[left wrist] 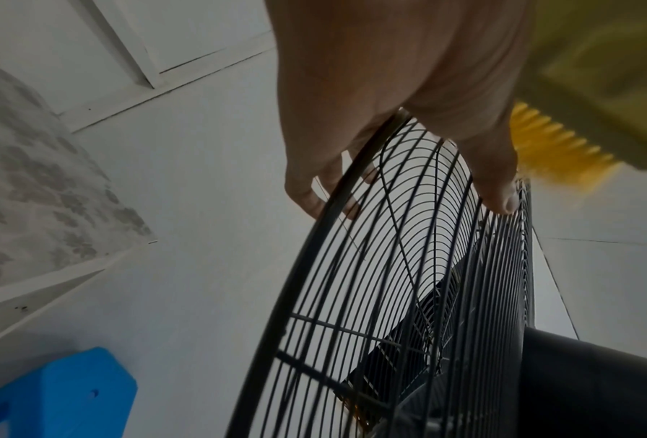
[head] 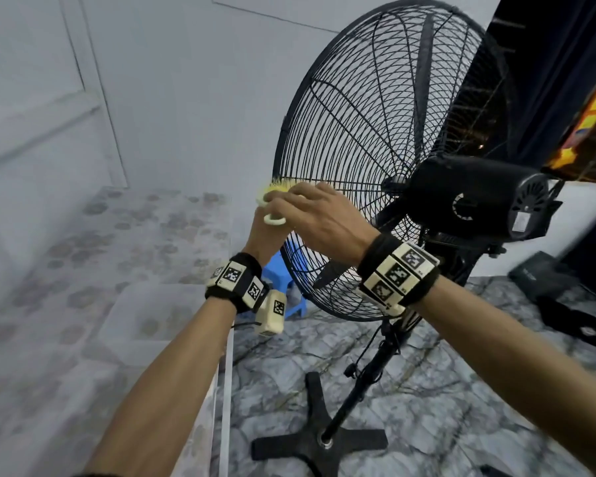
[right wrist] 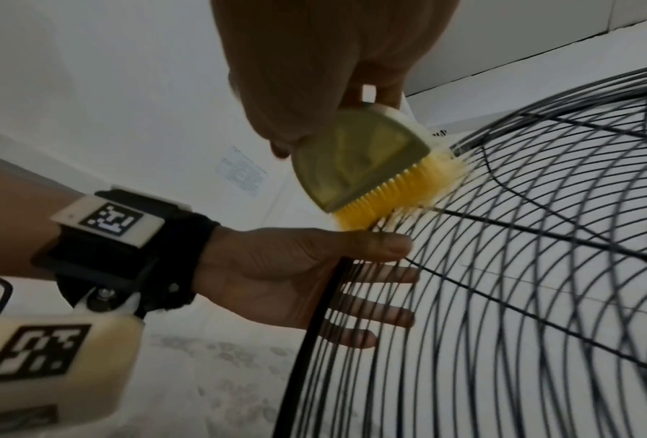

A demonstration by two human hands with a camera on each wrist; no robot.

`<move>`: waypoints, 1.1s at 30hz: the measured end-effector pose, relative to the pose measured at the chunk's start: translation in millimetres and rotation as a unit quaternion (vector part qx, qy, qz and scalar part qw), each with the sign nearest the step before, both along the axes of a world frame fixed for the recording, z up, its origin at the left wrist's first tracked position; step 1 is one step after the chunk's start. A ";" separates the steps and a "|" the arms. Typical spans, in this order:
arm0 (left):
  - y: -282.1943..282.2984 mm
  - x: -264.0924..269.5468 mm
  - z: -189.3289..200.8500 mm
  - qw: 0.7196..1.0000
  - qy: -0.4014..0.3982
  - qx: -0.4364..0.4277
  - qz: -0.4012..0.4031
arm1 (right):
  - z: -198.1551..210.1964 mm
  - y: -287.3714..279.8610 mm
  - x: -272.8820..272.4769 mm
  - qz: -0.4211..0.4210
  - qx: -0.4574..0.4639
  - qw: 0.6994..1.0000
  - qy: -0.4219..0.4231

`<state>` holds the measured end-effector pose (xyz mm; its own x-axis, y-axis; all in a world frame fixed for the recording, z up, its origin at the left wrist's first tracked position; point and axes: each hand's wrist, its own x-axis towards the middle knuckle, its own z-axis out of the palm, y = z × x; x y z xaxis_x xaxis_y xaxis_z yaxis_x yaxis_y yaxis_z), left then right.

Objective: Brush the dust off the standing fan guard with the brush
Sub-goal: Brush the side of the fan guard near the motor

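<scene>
Right hand (head: 319,215) is what I am brushing with: its fingers curl round the pale handle of the brush (right wrist: 367,166), whose yellow bristles press into the wires of the fan guard (head: 375,160) at its left rim, about halfway up. My left hand (right wrist: 296,278) steadies that same rim just below the bristles, thumb laid on the near face and straight fingers spread flat behind the wires, so it pinches the guard between them. The brush head lies across the wires with its long edge roughly along the rim; the rest of the guard stretches away to the right and upward, so I judge the coming stroke runs that way, clear of my left thumb, which sits almost touching the bristles. Behind the guard are the black motor housing (head: 475,201) and, on the floor, the cross-shaped base (head: 319,442) and a blue stool (left wrist: 63,394).
</scene>
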<state>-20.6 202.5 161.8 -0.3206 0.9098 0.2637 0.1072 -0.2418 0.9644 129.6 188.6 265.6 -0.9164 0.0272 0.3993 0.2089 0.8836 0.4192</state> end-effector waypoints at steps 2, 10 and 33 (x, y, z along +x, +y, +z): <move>2.2 -0.7 3.1 0.998 0.001 0.070 -0.006 | -0.6 -0.3 7.3 -0.020 -0.022 0.997 0.065; 4.8 0.5 -1.8 0.995 0.038 0.087 0.009 | -8.0 17.4 29.4 0.041 0.016 0.999 0.031; 2.0 -4.9 4.0 0.998 -0.037 0.046 0.010 | -18.2 53.9 96.5 0.007 -0.251 0.903 0.348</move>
